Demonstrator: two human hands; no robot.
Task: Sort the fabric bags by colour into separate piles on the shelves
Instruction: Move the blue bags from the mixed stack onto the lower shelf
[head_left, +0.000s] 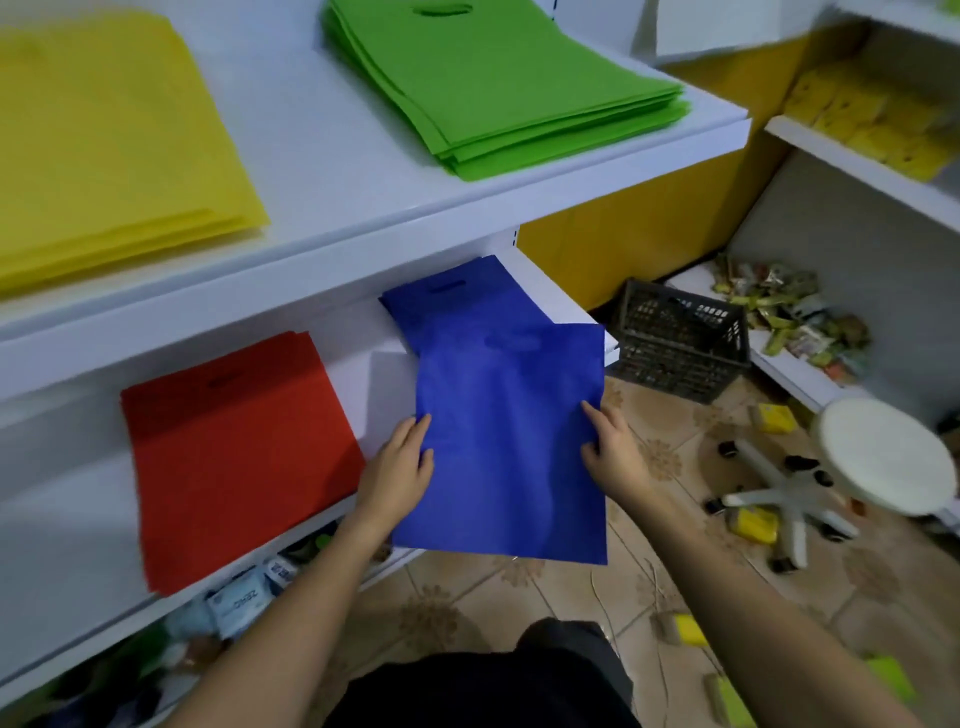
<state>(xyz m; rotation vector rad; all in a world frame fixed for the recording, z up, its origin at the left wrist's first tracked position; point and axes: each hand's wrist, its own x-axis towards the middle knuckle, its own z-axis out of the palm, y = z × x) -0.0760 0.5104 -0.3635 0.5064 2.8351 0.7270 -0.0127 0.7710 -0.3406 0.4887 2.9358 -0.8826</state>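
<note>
Two hands pinch a blue bag (509, 441) by its side edges, the left hand (397, 467) on one edge and the right hand (613, 452) on the other, holding it flat over the front lip of the lower shelf (52, 545). Its far end overlaps a blue pile (447, 301) just beyond the grip. A red pile (234, 452) lies beside the left hand. Above, on the upper shelf (311, 156), sit a yellow pile (104, 145) and a green pile (493, 88). A white stool (883, 457) stands on the floor to the right.
</note>
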